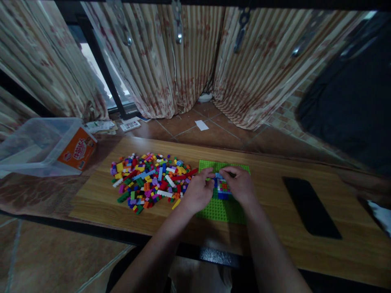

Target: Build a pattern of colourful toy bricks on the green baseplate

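Observation:
A green baseplate (214,209) lies on the wooden table, bearing a small build of toy bricks (224,188) with a blue, white, red, green and orange top. At the back of that build, my right hand (241,185) pinches a light blue brick (218,176) between thumb and fingertips. To the left of the build is my left hand (198,191), its fingers bent and apart over the baseplate, with no brick visible in it. The hands partly hide the build and the plate.
A wide pile of loose toy bricks (152,183) spreads left of the baseplate. On the table's right lies a flat black object (310,207). A clear plastic bin (42,146) with an orange label stands at the left. Striped curtains (152,61) hang beyond the table.

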Available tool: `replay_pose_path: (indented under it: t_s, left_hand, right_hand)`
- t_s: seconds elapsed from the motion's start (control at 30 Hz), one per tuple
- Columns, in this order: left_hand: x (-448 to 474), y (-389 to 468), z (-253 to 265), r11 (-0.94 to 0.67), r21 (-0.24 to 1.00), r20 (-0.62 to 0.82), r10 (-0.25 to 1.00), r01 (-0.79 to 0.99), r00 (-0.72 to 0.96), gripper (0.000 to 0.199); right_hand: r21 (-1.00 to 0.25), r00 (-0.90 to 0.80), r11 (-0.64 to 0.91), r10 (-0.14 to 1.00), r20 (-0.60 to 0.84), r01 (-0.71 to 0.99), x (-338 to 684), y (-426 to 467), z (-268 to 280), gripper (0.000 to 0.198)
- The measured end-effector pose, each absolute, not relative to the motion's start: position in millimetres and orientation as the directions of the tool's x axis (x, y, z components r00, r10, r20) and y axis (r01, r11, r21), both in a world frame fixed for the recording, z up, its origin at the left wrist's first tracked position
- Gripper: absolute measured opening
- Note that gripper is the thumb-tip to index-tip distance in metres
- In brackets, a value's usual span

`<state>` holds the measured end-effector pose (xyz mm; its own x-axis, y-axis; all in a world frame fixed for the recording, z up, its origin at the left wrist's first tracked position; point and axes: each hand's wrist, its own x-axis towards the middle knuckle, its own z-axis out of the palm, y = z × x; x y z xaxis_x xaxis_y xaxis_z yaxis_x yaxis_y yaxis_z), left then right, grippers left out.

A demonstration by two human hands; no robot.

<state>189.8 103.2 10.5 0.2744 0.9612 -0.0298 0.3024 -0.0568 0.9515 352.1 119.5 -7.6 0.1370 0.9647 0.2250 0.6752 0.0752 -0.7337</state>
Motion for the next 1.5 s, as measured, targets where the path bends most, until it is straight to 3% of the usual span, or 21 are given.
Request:
replay_pose_path:
  t_s: [0.57, 0.77, 1.1, 1.5]
  left_hand:
    - [194.8, 95.6, 20.1, -0.134, 0.847, 0.003, 0.969, 0.515, 0.246, 0.049]
    - [202.2, 100.9, 16.5, -0.176, 0.789, 0.093, 0.981, 0.588, 0.169, 0.039]
    - [209.6, 130.3, 13.0, -0.089, 0.837, 0.003, 0.987, 0.54, 0.159, 0.018]
    - [207.7, 134.4, 9.2, -0.072, 0.875, -0.008, 0.987, 0.479, 0.163, 0.017]
  right_hand:
    - [-0.719, 0.148, 0.064, 0.962, 0.228, 0.692, 347.7, 118.6, -9.9, 0.02]
    - [-0.718, 0.15, 0.071, 0.959, 0.239, 0.692, 347.3, 118.4, -8.6, 0.019]
    - [-0.71, 0.139, 0.077, 0.96, 0.242, 0.7, 348.0, 119.7, -9.2, 0.021]
    - [-0.715, 0.148, 0.061, 0.963, 0.226, 0.696, 347.6, 119.9, -10.2, 0.02]
